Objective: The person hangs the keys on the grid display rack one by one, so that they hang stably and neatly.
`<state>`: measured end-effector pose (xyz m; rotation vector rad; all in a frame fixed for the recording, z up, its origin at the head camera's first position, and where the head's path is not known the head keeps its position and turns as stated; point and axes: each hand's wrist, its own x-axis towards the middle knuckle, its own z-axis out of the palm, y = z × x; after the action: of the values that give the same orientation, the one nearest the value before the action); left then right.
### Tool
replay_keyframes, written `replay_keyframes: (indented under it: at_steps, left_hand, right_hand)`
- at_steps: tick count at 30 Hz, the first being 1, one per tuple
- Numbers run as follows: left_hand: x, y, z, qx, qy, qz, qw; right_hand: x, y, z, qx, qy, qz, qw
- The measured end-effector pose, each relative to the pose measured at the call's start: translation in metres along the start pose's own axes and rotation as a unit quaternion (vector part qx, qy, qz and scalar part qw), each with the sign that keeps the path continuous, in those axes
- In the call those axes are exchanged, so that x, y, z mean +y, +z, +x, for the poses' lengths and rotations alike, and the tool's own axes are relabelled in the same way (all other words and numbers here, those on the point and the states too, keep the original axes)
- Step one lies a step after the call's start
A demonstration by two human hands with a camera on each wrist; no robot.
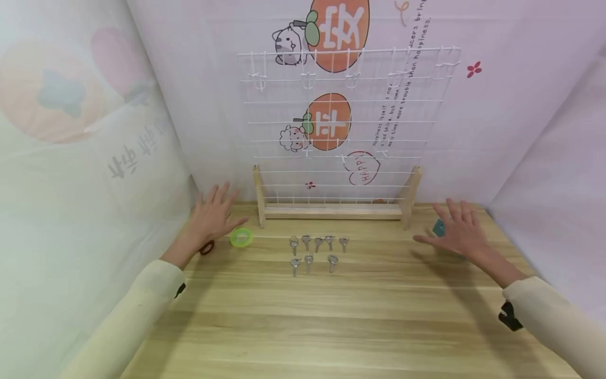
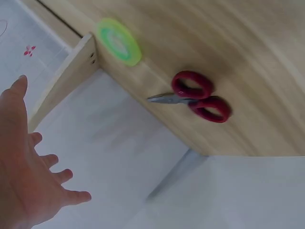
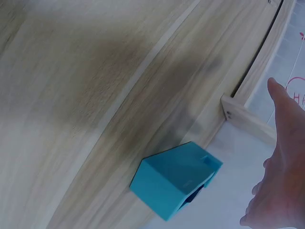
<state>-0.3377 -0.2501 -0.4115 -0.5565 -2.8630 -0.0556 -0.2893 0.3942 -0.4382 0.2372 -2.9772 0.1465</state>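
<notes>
Left hand (image 1: 211, 213): fingers spread, holding nothing, above red-handled scissors (image 2: 198, 98), which look rigid and light, best held by the loops. Beside them a green tape roll (image 1: 241, 238). Right hand (image 1: 456, 227): likewise empty, over a teal box (image 3: 175, 179). Between the hands lie eight keys (image 1: 316, 251); behind them stands a wire grid rack (image 1: 341, 131).

A white wire grid rack (image 1: 338, 123) stands upright in a wooden base (image 1: 333, 211) at the back of the light wooden counter (image 1: 341, 316). Taking the rack as the landmark: eight small metal keys (image 1: 316, 251) lie just in front of its base in two rows, five in the row nearer the rack and three in the row behind it, all apart from one another. Small white hooks (image 1: 307, 80) hang along the rack's upper wires. Behind the rack hangs a pale cloth backdrop (image 1: 497, 121) printed with orange fruit, cartoon animals and lines of text; the same cloth runs along both sides.
</notes>
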Motion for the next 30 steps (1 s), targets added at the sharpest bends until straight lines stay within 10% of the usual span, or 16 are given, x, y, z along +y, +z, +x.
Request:
replay_keyframes:
  at_steps: [16, 30]
  left_hand:
    - [0.015, -0.026, 0.044, 0.035, -0.017, -0.143, 0.9890]
    - [0.030, -0.044, 0.080, 0.120, -0.033, -0.371, 0.9201]
  right_hand:
    - [-0.028, 0.012, 0.007, 0.028, -0.045, 0.026, 0.998]
    - [-0.070, 0.007, 0.003, 0.033, -0.073, 0.056, 0.995]
